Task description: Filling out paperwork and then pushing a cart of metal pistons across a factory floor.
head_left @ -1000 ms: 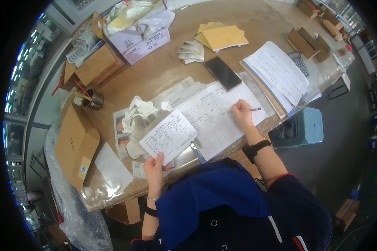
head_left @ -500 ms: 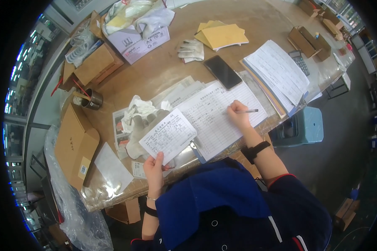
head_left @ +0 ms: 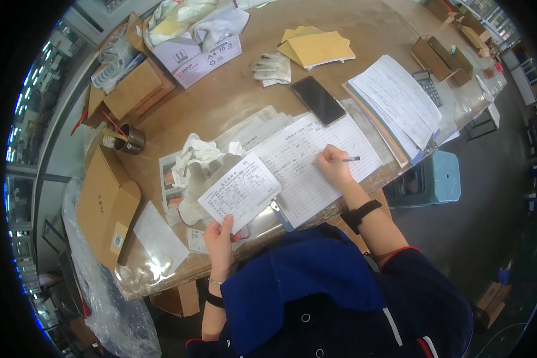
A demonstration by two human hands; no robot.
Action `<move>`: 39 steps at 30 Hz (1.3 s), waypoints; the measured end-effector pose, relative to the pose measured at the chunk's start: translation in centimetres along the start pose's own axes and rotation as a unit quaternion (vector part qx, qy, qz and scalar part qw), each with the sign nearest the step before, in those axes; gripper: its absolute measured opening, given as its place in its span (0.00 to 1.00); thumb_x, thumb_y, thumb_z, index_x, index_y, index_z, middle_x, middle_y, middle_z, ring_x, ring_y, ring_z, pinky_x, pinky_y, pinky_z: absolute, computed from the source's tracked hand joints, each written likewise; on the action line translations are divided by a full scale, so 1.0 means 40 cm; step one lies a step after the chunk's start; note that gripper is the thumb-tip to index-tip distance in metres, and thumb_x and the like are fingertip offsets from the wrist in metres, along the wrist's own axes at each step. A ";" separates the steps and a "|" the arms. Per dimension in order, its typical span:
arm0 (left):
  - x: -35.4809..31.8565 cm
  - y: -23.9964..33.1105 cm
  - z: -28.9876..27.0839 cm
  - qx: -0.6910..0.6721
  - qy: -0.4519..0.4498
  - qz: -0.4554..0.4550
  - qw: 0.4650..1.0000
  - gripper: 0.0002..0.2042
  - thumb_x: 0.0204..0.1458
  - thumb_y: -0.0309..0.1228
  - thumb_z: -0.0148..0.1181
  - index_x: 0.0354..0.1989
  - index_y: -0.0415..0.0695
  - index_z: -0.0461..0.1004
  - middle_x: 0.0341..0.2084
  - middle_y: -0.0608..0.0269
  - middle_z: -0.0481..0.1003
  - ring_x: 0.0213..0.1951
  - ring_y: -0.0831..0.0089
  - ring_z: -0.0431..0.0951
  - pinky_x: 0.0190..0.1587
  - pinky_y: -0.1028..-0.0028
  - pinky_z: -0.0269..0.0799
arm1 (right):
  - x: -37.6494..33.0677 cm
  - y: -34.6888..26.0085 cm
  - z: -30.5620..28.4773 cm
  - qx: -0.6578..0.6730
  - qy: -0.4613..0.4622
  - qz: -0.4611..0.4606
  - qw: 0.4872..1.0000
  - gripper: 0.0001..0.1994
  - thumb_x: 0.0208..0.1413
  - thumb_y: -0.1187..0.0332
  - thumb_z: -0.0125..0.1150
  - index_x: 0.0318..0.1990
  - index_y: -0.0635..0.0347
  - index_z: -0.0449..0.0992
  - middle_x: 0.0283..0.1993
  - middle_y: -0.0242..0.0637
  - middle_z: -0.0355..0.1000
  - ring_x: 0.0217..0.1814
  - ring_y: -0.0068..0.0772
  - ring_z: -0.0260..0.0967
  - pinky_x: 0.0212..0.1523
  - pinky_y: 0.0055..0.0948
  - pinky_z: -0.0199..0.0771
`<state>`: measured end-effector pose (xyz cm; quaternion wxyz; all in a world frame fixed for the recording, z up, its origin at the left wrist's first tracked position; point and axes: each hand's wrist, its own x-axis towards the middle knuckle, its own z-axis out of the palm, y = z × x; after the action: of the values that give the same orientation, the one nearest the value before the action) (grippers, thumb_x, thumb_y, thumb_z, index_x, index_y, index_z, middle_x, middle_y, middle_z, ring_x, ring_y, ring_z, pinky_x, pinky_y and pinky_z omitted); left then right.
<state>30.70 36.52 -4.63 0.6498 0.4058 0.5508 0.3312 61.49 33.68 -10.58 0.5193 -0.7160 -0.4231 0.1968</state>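
Left hand (head_left: 219, 243) pinching paper slip (head_left: 240, 191) below centre, right hand (head_left: 335, 168) gripping pen (head_left: 351, 159) over ruled form (head_left: 310, 194), right of centre

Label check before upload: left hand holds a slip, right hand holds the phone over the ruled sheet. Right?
Not the phone: in the head view, the right hand holds a pen over the ruled sheet; the phone lies untouched. The left hand does hold a slip.

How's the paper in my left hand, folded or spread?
Spread: the paper shows its broad written face flat, with no fold visible, as your left hand holds its near edge.
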 end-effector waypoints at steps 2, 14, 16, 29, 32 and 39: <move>0.000 0.001 0.001 0.001 0.003 -0.002 1.000 0.11 0.53 0.30 0.53 0.37 0.34 0.72 0.25 0.61 0.75 0.17 0.83 0.68 0.17 0.86 0.62 | 0.000 0.001 -0.001 -0.006 -0.006 0.000 1.000 0.13 0.44 0.77 0.54 0.15 0.61 0.57 0.12 0.32 0.52 0.16 0.19 0.46 0.16 0.23 0.51; 0.000 -0.002 -0.001 -0.011 -0.009 0.005 1.000 0.11 0.53 0.31 0.53 0.37 0.34 0.72 0.24 0.61 0.75 0.16 0.84 0.67 0.18 0.86 0.61 | 0.002 0.012 0.002 0.014 0.018 -0.001 1.000 0.14 0.43 0.78 0.54 0.14 0.61 0.56 0.11 0.32 0.51 0.16 0.18 0.46 0.15 0.23 0.51; 0.000 -0.001 0.001 -0.007 0.003 -0.004 1.000 0.11 0.53 0.31 0.53 0.37 0.34 0.72 0.24 0.62 0.75 0.16 0.84 0.67 0.18 0.86 0.61 | 0.002 0.013 0.001 -0.001 0.018 -0.020 1.000 0.14 0.43 0.79 0.54 0.14 0.61 0.55 0.12 0.32 0.51 0.16 0.18 0.45 0.15 0.23 0.51; 0.003 -0.004 -0.001 -0.001 -0.005 -0.004 1.000 0.11 0.53 0.30 0.52 0.37 0.34 0.72 0.25 0.61 0.75 0.16 0.84 0.67 0.18 0.86 0.62 | 0.004 0.004 -0.005 -0.009 0.015 -0.023 1.000 0.13 0.43 0.79 0.53 0.14 0.61 0.55 0.12 0.32 0.49 0.16 0.18 0.44 0.15 0.23 0.49; 0.001 0.000 0.002 -0.003 -0.007 0.001 1.000 0.11 0.53 0.30 0.52 0.37 0.34 0.72 0.25 0.61 0.75 0.16 0.84 0.67 0.18 0.87 0.63 | 0.005 0.006 -0.002 -0.014 0.029 -0.023 0.999 0.13 0.43 0.79 0.53 0.14 0.61 0.55 0.12 0.31 0.50 0.16 0.18 0.44 0.15 0.23 0.49; 0.000 0.005 0.004 -0.004 -0.003 -0.006 1.000 0.11 0.53 0.30 0.53 0.37 0.34 0.72 0.25 0.62 0.75 0.16 0.84 0.67 0.18 0.86 0.63 | 0.005 0.008 0.001 0.010 0.022 -0.008 1.000 0.14 0.44 0.78 0.53 0.14 0.61 0.56 0.11 0.30 0.51 0.16 0.17 0.45 0.15 0.23 0.49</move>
<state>30.87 36.57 -4.44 0.6552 0.4009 0.5500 0.3278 61.70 33.83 -10.85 0.5371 -0.7117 -0.4151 0.1810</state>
